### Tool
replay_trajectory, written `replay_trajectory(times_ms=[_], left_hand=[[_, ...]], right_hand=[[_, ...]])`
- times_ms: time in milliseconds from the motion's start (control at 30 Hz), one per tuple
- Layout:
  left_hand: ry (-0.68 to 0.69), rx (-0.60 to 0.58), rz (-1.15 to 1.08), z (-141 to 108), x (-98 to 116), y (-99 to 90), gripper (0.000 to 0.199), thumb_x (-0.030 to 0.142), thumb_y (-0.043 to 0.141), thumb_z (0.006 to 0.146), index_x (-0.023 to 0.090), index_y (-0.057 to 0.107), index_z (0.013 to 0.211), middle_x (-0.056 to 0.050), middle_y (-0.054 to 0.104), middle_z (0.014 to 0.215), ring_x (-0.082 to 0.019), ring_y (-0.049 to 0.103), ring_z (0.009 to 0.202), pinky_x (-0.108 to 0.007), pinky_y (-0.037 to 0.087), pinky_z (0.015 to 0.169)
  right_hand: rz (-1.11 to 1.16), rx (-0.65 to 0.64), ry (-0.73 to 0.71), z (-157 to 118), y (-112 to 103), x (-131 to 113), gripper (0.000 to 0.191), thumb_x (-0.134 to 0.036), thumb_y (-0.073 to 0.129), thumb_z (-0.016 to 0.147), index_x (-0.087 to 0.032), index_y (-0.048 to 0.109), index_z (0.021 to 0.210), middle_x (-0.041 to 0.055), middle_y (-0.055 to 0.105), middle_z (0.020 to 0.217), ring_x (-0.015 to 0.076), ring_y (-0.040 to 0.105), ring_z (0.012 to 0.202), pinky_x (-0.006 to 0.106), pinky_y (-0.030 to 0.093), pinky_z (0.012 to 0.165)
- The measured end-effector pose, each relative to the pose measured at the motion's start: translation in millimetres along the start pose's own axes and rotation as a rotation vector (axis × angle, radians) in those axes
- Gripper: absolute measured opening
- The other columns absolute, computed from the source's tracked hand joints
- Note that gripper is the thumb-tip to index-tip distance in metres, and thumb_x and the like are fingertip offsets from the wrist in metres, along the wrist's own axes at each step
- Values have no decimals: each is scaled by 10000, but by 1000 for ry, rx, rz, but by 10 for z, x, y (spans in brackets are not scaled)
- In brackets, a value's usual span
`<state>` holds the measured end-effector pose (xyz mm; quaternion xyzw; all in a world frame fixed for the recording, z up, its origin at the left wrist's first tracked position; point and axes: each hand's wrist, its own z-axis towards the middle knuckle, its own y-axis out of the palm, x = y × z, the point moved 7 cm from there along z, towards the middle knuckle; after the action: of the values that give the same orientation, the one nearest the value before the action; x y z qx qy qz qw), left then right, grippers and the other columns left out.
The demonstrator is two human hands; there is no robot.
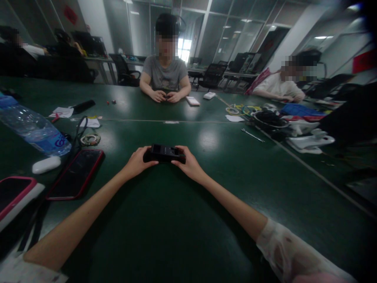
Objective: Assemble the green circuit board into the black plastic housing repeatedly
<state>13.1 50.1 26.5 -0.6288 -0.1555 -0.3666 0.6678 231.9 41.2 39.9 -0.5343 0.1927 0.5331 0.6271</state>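
Observation:
Both my hands grip a small black box-shaped device (165,153) by its two ends, over the green table in front of me. My left hand (137,162) is closed on the left end, its thumb along the near side. Around the right end, my right hand (191,164) is closed in the same way. On top of the device are a dark square window at the left, faint pale marks in the middle and small raised parts at the right. Its exact kind is unclear, and the palms cover its ends.
On the left are a water bottle (44,135), a white case (46,164), a red-edged phone (77,173) and a pink-edged phone (14,192). A wrench (252,135) and cluttered cables (269,118) lie on the right. Across the table (188,236) sits a person (165,72).

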Motion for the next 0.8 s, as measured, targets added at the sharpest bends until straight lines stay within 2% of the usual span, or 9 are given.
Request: replay_trajectory(times_ms=[200,367,533,700,800], left_hand=[[-11,3,0,7,-8,0,693,516,703,774,191,471,1340,-157,547,1322,-343,536,1210,-532,469,967],[14,19,7,16,-21,4,654,510,701,778,179,500,1305,-150,570,1293,-326,546,1197,-507,466,977],[49,5,16,8,2,6,621,477,691,796,246,482,1333,-113,568,1314,-322,533,1216,-522,464,969],[61,-19,-2,-14,75,-16,614,475,680,810,263,479,1351,-98,566,1324,-311,527,1220,-521,454,987],[45,-28,-5,-24,94,-23,624,486,673,815,263,469,1360,-98,556,1335,-311,519,1226,-522,453,991]], right_hand=[[29,29,-31,-2,-24,-18,510,-235,699,819,-253,459,1268,82,575,1254,242,580,1183,469,503,1015],[84,109,-63,-4,-69,-54,498,-287,695,824,-262,448,1255,78,551,1258,242,569,1197,460,505,1023],[122,260,-61,-13,-171,-55,480,-343,693,822,-259,438,1220,81,555,1223,240,572,1181,443,525,1003],[28,456,-6,-54,-330,35,473,-330,698,807,-235,436,1188,99,562,1189,245,593,1124,456,528,978],[-24,481,54,-57,-360,145,463,-281,698,792,-215,441,1171,107,581,1161,248,610,1086,472,518,976]])
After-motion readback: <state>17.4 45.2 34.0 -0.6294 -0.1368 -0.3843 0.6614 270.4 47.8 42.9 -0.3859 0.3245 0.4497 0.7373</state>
